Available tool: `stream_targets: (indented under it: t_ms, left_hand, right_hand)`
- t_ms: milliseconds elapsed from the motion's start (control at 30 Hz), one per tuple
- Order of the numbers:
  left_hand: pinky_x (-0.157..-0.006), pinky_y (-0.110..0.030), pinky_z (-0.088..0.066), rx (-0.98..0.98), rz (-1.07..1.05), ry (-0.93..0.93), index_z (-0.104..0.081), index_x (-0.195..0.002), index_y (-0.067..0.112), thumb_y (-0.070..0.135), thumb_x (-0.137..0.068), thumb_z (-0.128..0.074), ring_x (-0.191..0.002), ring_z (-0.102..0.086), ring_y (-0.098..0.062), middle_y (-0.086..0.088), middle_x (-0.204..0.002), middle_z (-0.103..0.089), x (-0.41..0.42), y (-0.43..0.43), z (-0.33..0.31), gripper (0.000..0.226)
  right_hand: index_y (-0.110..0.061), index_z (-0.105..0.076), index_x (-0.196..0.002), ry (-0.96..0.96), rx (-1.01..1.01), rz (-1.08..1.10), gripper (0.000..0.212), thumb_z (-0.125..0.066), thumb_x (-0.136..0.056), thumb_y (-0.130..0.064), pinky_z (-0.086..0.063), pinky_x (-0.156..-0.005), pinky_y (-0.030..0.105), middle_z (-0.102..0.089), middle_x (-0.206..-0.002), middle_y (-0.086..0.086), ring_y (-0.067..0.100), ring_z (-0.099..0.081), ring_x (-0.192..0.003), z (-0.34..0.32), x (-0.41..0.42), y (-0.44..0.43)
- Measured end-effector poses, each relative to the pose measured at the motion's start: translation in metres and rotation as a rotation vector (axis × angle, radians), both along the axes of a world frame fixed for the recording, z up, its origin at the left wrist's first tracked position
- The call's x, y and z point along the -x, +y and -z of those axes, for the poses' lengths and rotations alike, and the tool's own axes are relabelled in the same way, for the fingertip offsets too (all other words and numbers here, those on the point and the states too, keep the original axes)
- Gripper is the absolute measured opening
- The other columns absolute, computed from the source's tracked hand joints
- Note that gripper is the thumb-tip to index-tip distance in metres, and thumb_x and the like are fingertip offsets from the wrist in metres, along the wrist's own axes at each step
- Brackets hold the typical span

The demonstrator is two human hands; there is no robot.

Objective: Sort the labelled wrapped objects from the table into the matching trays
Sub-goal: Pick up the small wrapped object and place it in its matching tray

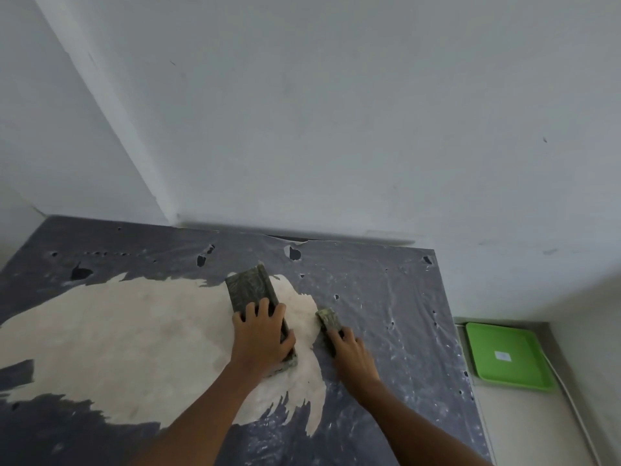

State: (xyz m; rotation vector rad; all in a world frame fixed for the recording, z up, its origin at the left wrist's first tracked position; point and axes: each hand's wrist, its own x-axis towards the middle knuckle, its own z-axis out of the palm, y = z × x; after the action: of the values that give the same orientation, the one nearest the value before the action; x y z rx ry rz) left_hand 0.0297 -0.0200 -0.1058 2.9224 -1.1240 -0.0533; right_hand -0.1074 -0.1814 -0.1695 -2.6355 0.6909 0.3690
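A long flat object in dark green patterned wrap (250,289) lies on the table (386,297), across the edge of a worn pale patch. My left hand (263,334) rests on its near half, fingers curled over it. To its right lies a smaller wrapped object (327,317) of the same pattern, with my right hand (351,356) closed over its near end. Both objects touch the tabletop. A green tray (484,358) with a small white label sits on the floor to the right of the table. No label on the wrapped objects shows.
The table is covered with torn dark plastic film and stands in a corner, white walls (336,129) close behind it and to the left. Pale floor (524,425) runs along the table's right edge, where a thin cable lies beside the tray.
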Motion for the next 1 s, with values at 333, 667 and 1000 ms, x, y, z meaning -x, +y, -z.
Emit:
stream_targets:
  t_ms: [333,667,1000]
  left_hand:
    - [-0.108,-0.046,-0.046,-0.023,0.292,0.298,-0.034,-0.148,0.025,0.029,-0.093,-0.061,-0.137,-0.042,-0.031,-0.008,-0.153,-0.039,0.004,-0.051,-0.04,0.062]
    - [-0.098,-0.036,-0.053,0.415,0.436,0.475,-0.054,-0.133,0.01,0.005,-0.089,-0.069,-0.114,-0.059,-0.025,-0.012,-0.126,-0.058,0.019,-0.1,-0.113,0.047]
    - [-0.098,-0.039,-0.052,0.546,0.329,0.482,-0.057,-0.127,0.011,0.012,-0.088,-0.072,-0.11,-0.06,-0.021,-0.01,-0.119,-0.065,0.02,-0.112,-0.131,0.042]
  right_hand:
    - [-0.028,-0.061,-0.119,-0.26,-0.642,0.188,0.028,-0.053,-0.094,-0.018,-0.059,-0.078,0.03,-0.068,-0.113,0.003,0.016,-0.068,-0.091,-0.086,0.026,-0.073]
    - [-0.022,-0.068,-0.111,-0.441,-0.812,0.277,0.029,-0.042,-0.1,-0.016,-0.06,-0.06,0.039,-0.076,-0.096,0.015,0.031,-0.074,-0.081,-0.167,0.034,-0.118]
    - [-0.027,-0.042,-0.139,-0.446,0.013,-0.161,0.06,-0.066,-0.086,-0.045,-0.049,-0.09,0.028,-0.053,-0.134,0.001,0.017,-0.054,-0.115,-0.19,0.027,-0.134]
